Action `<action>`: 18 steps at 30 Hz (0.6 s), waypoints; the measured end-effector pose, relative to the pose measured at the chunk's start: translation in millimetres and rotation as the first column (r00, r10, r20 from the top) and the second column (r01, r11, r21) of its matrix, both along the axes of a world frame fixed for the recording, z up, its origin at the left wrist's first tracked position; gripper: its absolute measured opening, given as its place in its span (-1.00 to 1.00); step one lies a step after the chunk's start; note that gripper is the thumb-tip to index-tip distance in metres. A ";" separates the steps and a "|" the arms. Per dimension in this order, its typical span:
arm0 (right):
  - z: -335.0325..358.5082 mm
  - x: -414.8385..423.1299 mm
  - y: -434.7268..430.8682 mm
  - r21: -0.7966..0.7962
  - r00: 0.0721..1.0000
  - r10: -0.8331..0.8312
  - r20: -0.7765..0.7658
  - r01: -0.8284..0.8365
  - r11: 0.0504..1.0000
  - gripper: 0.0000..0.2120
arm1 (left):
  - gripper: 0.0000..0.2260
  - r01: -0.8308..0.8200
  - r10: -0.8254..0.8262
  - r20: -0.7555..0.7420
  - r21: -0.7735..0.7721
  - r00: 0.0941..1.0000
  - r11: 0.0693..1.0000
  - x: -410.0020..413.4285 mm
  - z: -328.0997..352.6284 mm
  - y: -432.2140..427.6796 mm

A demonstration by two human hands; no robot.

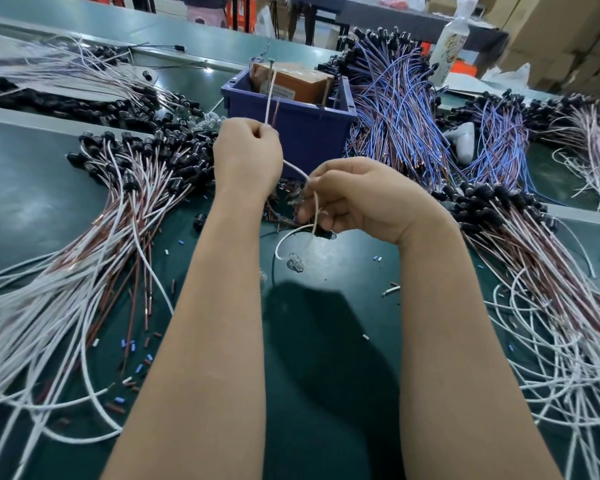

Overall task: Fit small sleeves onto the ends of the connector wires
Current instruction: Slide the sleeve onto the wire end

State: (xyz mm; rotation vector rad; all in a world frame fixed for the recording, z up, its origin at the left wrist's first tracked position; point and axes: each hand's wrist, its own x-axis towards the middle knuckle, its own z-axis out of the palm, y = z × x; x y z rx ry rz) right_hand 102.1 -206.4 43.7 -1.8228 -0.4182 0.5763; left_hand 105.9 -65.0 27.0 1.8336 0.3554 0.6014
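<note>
My left hand [248, 154] is raised over the green table and pinches a white wire [269, 98] and a thin red-brown wire [276, 112], whose ends stick straight up above the fingers. The white wire loops down to my right hand [357, 197], which holds it with curled fingers together with a black connector [324, 233] and some clear sleeves [297, 199]. A second white wire end with a clear sleeve [294, 262] hangs just below my right hand. I cannot tell whether a sleeve sits on the upright ends.
Piles of white and red-brown connector wires [94, 258] lie left, with another such pile [541, 271] on the right. Blue and brown wires [399, 109] are heaped behind. A blue bin [309, 129] stands beyond my hands. Loose small sleeves [136, 358] dot the table [326, 341].
</note>
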 end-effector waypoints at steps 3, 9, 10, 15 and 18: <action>1.4 4.5 -4.3 -0.056 0.993 -0.107 0.051 0.109 0.992 -0.80 | -0.74 0.023 -0.023 -0.016 -0.052 1.000 0.998 -0.7 -0.1 -1.5; -0.1 1.1 -5.8 -0.017 0.997 -0.068 0.030 0.068 0.998 -0.81 | -0.74 0.035 -0.033 0.017 -0.134 0.999 0.990 0.0 0.3 -3.2; -1.5 2.1 -3.5 0.012 0.991 -0.120 0.057 0.120 0.993 -0.83 | -0.73 0.049 -0.046 0.025 -0.150 0.999 0.987 -0.5 0.4 -3.0; -16.1 7.0 16.0 0.046 0.964 -0.178 0.199 0.172 0.984 -0.77 | -0.73 0.209 -0.207 0.029 -0.199 0.978 0.957 -3.7 3.3 -9.3; -25.2 4.9 25.3 0.101 0.981 -0.126 0.146 0.112 0.989 -0.82 | -0.73 0.276 -0.279 0.007 -0.161 0.960 0.948 -4.9 4.5 -9.9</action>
